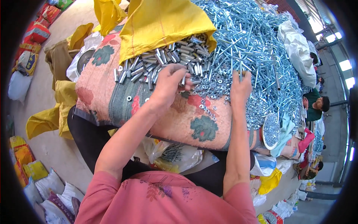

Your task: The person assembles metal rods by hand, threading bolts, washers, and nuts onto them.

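A: Left hand (169,84)?
B: Fingers curled, closed on a few metal sleeves (164,56) at the near edge of that pile, which spills from under a yellow sack (164,20).
A: Right hand (240,87)?
B: Pinching a long bolt (240,74) at the edge of the bolt heap (253,41); fingers closed.
A: Surroundings?
B: Loose nuts (209,108) on the floral cloth (175,119) between the hands. A round dish of nuts (271,130) sits right. A plastic bag (175,155) lies below the table edge. Other workers far right.

The person wears a pink short-sleeved top (164,198) printed with faint purple and red flowers, filling the view toward six o'clock. Dark black trousers (93,142) show toward nine o'clock of it; both forearms are bare, with no gloves, rings or watch
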`<state>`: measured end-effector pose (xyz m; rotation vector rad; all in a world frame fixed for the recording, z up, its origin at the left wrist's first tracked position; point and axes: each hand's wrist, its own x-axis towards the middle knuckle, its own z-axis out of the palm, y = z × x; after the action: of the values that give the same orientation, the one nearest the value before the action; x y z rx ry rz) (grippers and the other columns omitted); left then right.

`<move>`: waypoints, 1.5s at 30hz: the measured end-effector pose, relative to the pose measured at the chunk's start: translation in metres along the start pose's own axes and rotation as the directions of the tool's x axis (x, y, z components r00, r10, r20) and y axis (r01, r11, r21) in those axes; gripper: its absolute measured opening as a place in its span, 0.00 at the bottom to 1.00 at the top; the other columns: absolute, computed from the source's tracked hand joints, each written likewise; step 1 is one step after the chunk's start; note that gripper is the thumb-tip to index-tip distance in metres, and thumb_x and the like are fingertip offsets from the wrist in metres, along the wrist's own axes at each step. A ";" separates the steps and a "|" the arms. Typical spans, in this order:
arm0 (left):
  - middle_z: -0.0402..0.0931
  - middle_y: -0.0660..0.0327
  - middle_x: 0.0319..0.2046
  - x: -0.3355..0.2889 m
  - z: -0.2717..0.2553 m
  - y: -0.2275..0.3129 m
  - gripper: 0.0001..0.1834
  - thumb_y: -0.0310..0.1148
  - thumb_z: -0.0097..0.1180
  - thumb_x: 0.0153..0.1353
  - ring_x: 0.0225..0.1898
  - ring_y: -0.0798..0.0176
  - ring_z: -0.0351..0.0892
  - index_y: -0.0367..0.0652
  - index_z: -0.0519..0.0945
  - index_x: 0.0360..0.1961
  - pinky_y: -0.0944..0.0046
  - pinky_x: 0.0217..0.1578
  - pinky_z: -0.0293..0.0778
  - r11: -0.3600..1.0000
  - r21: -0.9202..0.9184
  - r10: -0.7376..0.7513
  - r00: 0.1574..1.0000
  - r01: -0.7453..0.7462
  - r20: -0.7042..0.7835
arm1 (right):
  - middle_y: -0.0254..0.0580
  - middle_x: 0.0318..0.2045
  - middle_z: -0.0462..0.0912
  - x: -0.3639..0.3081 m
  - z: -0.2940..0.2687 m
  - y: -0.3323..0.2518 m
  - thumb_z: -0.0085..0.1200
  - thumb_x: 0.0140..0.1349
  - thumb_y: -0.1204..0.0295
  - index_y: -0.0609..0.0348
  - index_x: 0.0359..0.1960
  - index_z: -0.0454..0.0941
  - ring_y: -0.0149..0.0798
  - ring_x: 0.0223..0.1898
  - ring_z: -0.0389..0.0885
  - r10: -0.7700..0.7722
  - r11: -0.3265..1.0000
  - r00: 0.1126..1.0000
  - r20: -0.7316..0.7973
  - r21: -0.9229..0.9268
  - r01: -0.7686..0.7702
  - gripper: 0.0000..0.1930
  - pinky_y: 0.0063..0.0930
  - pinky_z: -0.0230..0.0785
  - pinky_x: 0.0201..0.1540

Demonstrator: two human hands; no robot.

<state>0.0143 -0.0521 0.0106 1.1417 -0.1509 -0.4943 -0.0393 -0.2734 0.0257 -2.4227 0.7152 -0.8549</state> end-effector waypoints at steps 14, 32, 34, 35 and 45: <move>0.68 0.38 0.46 -0.044 -0.037 0.005 0.20 0.17 0.43 0.53 0.50 0.45 0.71 0.22 0.63 0.49 0.51 0.54 0.69 0.628 -0.691 -0.128 0.924 0.357 0.360 | 0.38 0.15 0.72 -0.033 -0.034 -0.004 0.45 0.59 0.70 0.61 0.29 0.68 0.28 0.13 0.67 0.195 0.874 0.908 0.371 0.354 -0.333 0.07 0.21 0.58 0.15; 0.70 0.41 0.45 -0.059 -0.063 -0.003 0.12 0.21 0.49 0.58 0.51 0.47 0.72 0.30 0.67 0.43 0.53 0.55 0.69 0.614 -0.730 -0.110 0.948 0.300 0.298 | 0.36 0.18 0.74 -0.184 -0.070 -0.085 0.45 0.63 0.75 0.63 0.34 0.67 0.19 0.13 0.63 -0.025 0.603 0.645 0.764 0.526 -0.600 0.04 0.11 0.54 0.15; 0.70 0.41 0.45 -0.061 -0.060 0.000 0.12 0.21 0.49 0.58 0.50 0.47 0.72 0.29 0.66 0.42 0.54 0.55 0.69 0.632 -0.715 -0.142 0.951 0.300 0.274 | 0.35 0.18 0.74 -0.186 -0.068 -0.083 0.45 0.63 0.75 0.63 0.34 0.67 0.19 0.13 0.63 -0.008 0.635 0.627 0.779 0.488 -0.598 0.04 0.11 0.54 0.15; 0.70 0.41 0.45 -0.061 -0.058 0.001 0.12 0.21 0.49 0.58 0.50 0.48 0.72 0.28 0.66 0.42 0.54 0.55 0.69 0.650 -0.698 -0.172 0.952 0.302 0.252 | 0.35 0.18 0.74 -0.187 -0.067 -0.082 0.45 0.63 0.75 0.63 0.34 0.67 0.19 0.13 0.63 -0.006 0.637 0.627 0.779 0.487 -0.598 0.04 0.11 0.54 0.15; 0.71 0.41 0.44 -0.062 -0.060 -0.003 0.11 0.24 0.49 0.59 0.48 0.52 0.74 0.28 0.67 0.40 0.57 0.54 0.71 0.658 -0.711 -0.113 0.966 0.248 0.232 | 0.34 0.17 0.74 -0.191 -0.071 -0.083 0.46 0.62 0.75 0.63 0.33 0.68 0.19 0.13 0.64 0.027 0.701 0.667 0.745 0.461 -0.544 0.04 0.12 0.55 0.15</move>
<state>-0.0195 0.0243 -0.0091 0.3014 0.0286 -0.7470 -0.1893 -0.1131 0.0412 -1.6672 0.3936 0.0323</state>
